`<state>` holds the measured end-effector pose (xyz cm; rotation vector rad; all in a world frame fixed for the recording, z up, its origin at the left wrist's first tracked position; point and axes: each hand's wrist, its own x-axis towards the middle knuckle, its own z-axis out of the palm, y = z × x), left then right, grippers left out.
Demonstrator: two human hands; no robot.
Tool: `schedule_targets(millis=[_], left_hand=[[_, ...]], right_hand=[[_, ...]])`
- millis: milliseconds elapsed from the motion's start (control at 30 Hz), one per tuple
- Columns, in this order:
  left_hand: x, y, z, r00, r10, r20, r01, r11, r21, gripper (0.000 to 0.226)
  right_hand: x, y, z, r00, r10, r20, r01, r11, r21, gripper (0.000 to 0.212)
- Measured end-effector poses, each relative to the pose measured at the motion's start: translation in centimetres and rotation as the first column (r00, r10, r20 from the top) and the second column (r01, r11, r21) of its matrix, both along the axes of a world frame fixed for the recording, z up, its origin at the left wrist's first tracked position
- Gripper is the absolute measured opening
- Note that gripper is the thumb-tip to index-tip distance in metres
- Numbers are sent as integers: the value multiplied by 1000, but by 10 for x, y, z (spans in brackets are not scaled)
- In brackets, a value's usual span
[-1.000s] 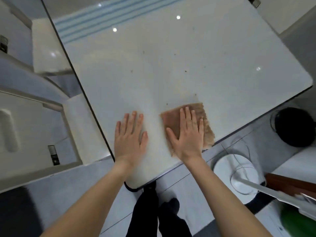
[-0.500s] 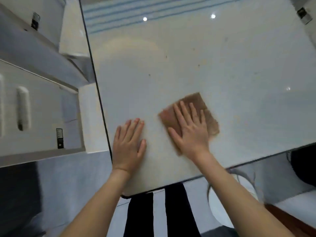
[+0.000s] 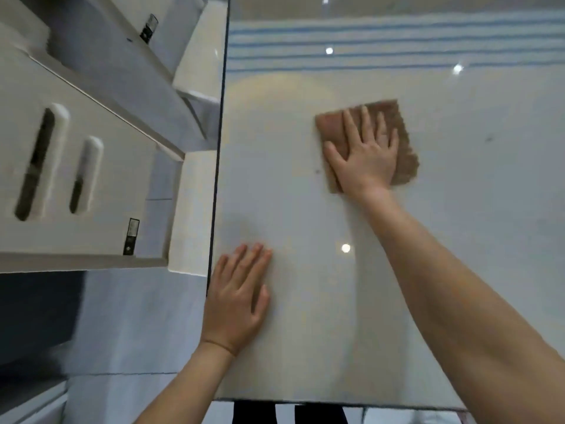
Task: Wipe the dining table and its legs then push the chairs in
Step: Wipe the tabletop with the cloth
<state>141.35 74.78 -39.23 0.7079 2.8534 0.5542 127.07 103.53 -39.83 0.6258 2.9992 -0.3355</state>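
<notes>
Pressing cloth (image 3: 404, 139) flat, R hand (image 3: 367, 159).

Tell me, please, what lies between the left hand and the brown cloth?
Head view: only bare tabletop, with one light reflection, between left hand and cloth.

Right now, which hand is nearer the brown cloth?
Right. The right hand lies flat on the cloth; the left hand rests on the table near its left edge, apart from the cloth.
</notes>
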Motion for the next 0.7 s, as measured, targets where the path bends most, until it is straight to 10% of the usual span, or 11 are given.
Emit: schedule_targets(millis=[133,400,700], left_hand=[[-2,0,0,1000,-9,-12,9,1000,7,54],[-1,0,1,1000,0,9,0,1000,1,55],[-2,0,3,999,2,33,-4,999,41,54]], right_hand=[[-16,-31,1,983,181,-16,-181,983,8,65],[210,-64,13,933,330,146,-340,939,51,62],[-56,-116,-2,888,457,-47,-457,889,15,58]])
